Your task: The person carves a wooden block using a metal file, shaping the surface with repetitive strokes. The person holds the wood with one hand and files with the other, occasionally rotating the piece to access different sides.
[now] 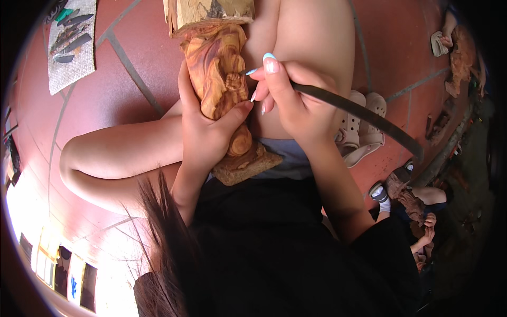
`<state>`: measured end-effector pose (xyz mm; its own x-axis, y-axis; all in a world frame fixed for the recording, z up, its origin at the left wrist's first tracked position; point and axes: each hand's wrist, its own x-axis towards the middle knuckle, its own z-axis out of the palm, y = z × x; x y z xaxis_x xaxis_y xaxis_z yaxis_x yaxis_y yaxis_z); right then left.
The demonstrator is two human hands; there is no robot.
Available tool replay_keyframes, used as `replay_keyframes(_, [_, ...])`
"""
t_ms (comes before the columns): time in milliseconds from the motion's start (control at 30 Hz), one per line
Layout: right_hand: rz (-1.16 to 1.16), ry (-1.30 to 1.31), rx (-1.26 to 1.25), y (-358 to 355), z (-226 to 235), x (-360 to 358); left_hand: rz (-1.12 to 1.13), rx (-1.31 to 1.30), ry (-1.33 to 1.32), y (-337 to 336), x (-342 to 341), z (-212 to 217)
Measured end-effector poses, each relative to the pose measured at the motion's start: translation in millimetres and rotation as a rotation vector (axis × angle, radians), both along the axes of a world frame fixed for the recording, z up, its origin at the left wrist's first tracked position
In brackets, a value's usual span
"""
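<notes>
A carved figure in orange-brown wood (pixel 214 79) lies lengthwise between my legs, its square rough base (pixel 245 168) close to my lap. My left hand (pixel 206 134) grips its lower part, with the thumb across the near side and fingers along the left. In my right hand (pixel 306 105) is a long, dark, flat carving tool (pixel 364 113), pinched like a pen. Its long end sweeps back to the right. The working tip is mostly hidden by my fingers, close to the small carved details in the middle of the figure.
A rough pale wood block (pixel 211 13) stands at the figure's far end. On the left, a pale woven mat (pixel 79 74) holds several dark blades. Light clogs (pixel 364 134) rest on the red tiled floor (pixel 137 37) at right. Other people handle carved wood (pixel 409 198) along the right edge.
</notes>
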<state>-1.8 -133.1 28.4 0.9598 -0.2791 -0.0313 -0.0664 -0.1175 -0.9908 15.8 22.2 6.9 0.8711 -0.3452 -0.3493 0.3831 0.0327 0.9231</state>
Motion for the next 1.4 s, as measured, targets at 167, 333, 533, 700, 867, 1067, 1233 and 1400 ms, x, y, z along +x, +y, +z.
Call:
replay_keyframes(167, [-0.074,-0.014,0.113,8.3,-1.8,3.3,0.012,0.01,0.054,0.2,-0.1,-1.1])
replay_keyframes(333, [0.02,-0.193,-0.13,-2.3,-11.0,-2.0,0.003,0.022,-0.002,-1.2,1.4,2.3])
replay_keyframes(533, [0.096,-0.243,-0.235,-11.4,-8.6,-4.4,0.025,-0.019,0.02,-2.5,1.4,4.6])
replay_keyframes(700, [0.085,-0.14,-0.194,-14.0,-2.2,-11.8,0.006,0.01,-0.001,-1.6,1.5,3.6])
replay_keyframes(867, [-0.009,-0.086,-0.016,-6.0,-9.9,-15.7,0.006,-0.017,0.026,-2.2,0.3,2.2])
replay_keyframes(1067, [0.044,-0.22,-0.24,-3.9,-10.7,-11.9,0.03,-0.034,0.026,-2.6,-0.3,3.0])
replay_keyframes(1233, [0.121,-0.27,-0.239,-10.0,-8.4,-16.8,0.01,-0.002,0.024,-1.5,0.1,0.4])
replay_keyframes(1400, [0.116,-0.331,-0.325,-8.5,-8.6,-11.0,0.042,-0.024,0.051,-1.8,0.0,0.7])
